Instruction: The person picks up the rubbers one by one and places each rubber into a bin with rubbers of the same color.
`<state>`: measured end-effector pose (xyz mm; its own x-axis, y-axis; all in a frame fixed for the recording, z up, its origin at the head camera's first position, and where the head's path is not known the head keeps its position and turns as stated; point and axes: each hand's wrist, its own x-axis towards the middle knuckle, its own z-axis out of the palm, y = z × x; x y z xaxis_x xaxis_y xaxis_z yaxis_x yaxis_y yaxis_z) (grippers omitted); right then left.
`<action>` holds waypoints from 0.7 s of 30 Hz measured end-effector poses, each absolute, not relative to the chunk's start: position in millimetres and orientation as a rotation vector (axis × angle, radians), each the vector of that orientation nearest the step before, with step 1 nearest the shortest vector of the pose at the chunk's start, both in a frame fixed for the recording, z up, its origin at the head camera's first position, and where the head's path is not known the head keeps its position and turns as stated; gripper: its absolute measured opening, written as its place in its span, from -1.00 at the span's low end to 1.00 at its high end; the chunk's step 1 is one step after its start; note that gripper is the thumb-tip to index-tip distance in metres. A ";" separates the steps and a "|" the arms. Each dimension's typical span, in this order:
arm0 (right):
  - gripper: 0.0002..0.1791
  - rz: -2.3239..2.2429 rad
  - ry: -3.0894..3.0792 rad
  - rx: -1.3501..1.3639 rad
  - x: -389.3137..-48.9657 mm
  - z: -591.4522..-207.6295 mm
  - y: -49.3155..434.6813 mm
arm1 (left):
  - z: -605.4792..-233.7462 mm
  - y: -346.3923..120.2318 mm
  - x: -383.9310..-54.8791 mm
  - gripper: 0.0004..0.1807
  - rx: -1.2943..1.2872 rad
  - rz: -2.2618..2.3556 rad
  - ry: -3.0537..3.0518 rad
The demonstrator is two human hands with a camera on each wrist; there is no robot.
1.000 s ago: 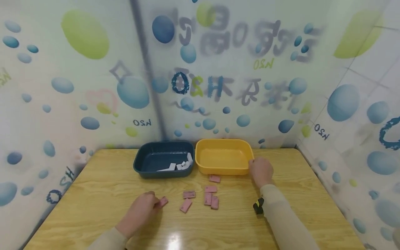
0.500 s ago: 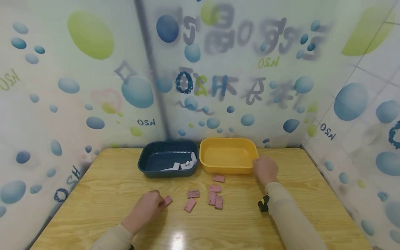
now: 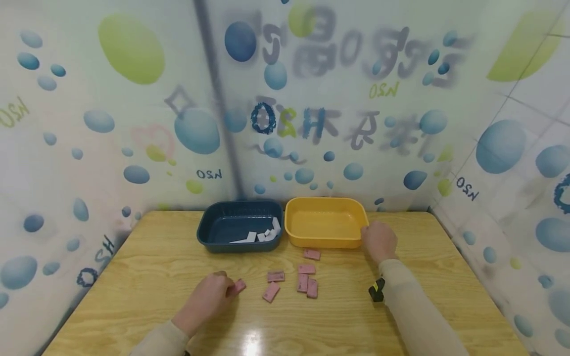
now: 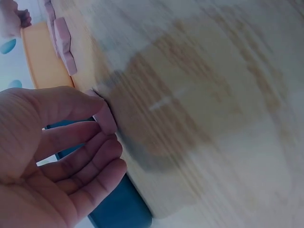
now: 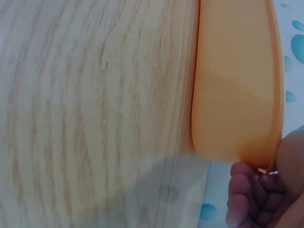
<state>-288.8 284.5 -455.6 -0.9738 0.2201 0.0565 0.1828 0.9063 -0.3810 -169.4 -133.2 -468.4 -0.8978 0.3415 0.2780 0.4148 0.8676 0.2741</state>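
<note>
My left hand pinches a small pink rectangular block between thumb and index finger, low over the table. In the left wrist view the thumb lies on one end of this pink block, and the other fingers are loosely curled. At the back right, my right hand grips the right end of the yellow plastic tub. The right wrist view has its fingers curled at the end of the tub's rim, the thumb side opposite. Several more pink blocks lie right of my left hand.
A dark blue tub stands left of the yellow one, with several white pieces inside at its right. The wooden table ends at a patterned wall close behind both tubs. The side walls come in at left and right.
The head view has shifted slightly, so everything sits a little further right in it. Both hands keep their hold, with no visible movement against the table.
</note>
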 end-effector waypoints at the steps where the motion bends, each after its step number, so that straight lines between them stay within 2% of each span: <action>1: -0.50 0.606 -2.964 -0.305 -288.8 -456.5 286.2 | -468.6 -133.4 -169.3 -0.49 -0.572 -0.486 -2.831; 6: -0.52 0.746 -2.917 -0.234 -288.2 -459.7 296.3 | -469.1 -134.9 -168.9 -0.50 -0.566 -0.461 -2.794; 11: -0.53 0.837 -2.889 -0.163 -287.5 -460.4 300.9 | -469.8 -134.0 -169.6 -0.63 -0.564 -0.424 -2.751; 15: -0.53 0.783 -2.883 -0.167 -287.1 -461.4 298.6 | -470.0 -131.3 -169.0 -0.74 -0.587 -0.414 -2.698; 21: -0.52 0.670 -2.890 -0.246 -286.2 -464.8 292.1 | -467.7 -125.6 -166.9 -0.80 -0.604 -0.426 -2.641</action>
